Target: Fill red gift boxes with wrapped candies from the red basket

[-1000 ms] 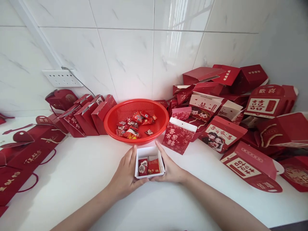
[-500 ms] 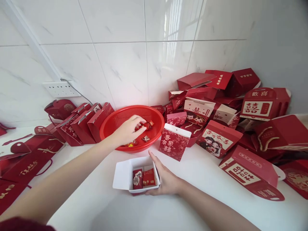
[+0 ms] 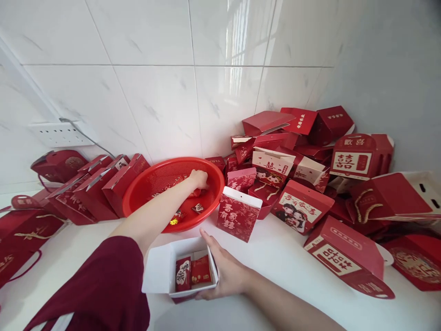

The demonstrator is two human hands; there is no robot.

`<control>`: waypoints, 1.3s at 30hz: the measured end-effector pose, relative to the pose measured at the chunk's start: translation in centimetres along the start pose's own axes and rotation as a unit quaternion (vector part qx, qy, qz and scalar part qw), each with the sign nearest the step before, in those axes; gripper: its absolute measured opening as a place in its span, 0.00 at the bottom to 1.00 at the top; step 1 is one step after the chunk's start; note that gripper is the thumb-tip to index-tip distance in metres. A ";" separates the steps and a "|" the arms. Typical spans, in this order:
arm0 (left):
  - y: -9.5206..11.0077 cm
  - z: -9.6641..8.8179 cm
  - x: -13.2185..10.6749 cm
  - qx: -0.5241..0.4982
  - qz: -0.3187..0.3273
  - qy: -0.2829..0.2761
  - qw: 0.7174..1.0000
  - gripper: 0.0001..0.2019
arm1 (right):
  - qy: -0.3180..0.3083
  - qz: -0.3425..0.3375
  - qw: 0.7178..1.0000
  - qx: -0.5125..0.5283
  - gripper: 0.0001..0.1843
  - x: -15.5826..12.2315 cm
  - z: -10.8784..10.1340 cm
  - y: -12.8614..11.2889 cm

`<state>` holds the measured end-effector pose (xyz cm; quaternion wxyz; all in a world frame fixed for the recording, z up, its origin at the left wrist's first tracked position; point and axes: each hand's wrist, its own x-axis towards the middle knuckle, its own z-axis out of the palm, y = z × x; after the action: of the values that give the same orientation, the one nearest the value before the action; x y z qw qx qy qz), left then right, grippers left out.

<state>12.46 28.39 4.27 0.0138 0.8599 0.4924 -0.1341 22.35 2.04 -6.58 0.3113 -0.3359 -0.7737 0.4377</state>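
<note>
My left hand [image 3: 199, 179] is inside the red plastic colander [image 3: 129, 202], its fingers curled in. Red wrapped candy [image 3: 195, 193] shows just under them; the fingertips are hidden. Other wrapped candies [image 3: 197, 208] lie loose at the colander's bottom. With my right hand [image 3: 225, 271] I grip the right side of a small open carton [image 3: 160, 271], thumb along the top rim. White inside, the carton stands on the white table with its flap folded out to the left. Two red packets [image 3: 183, 274] lie in it, one with a white patch and dark lettering.
A large heap of red gift boxes [image 3: 303, 207] covers the right side, against the wall. Several upright red boxes [image 3: 99, 188] and bags [image 3: 31, 234] stand at the left. A power strip [image 3: 60, 134] with a grey cord is on the tiled wall [image 3: 151, 110].
My left hand has reached farther into the colander and its fingers have turned down out of sight; the sleeve now shows. The whole view has shifted. My right hand still holds the carton.
</note>
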 end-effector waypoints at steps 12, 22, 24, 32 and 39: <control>2.3 0.4 -1.9 -0.021 0.022 0.004 1.000 0.18 | 0.005 -0.011 1.000 -0.010 0.83 -0.5 -0.2 -0.3; 0.9 -5.7 -16.2 -0.216 0.143 0.195 0.946 0.14 | 0.014 0.002 1.000 -0.023 0.79 -1.2 -0.3 -0.9; 1.0 -5.1 -21.2 -0.281 0.193 0.247 0.907 0.10 | 0.018 0.007 1.000 -0.023 0.81 -1.3 -0.2 -0.7; 1.8 1.7 -29.9 -0.191 0.232 0.108 0.948 0.15 | 0.018 -0.045 0.997 -0.063 0.85 -1.5 0.4 -0.7; 4.2 3.5 -27.8 -0.084 0.257 0.082 0.959 0.14 | 0.007 -0.071 0.995 -0.067 0.83 -1.6 0.7 -0.8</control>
<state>1.98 2.23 7.21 0.0794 0.9612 0.2638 -0.0138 22.53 0.11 -6.46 0.3232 -0.3035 -0.8212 0.3593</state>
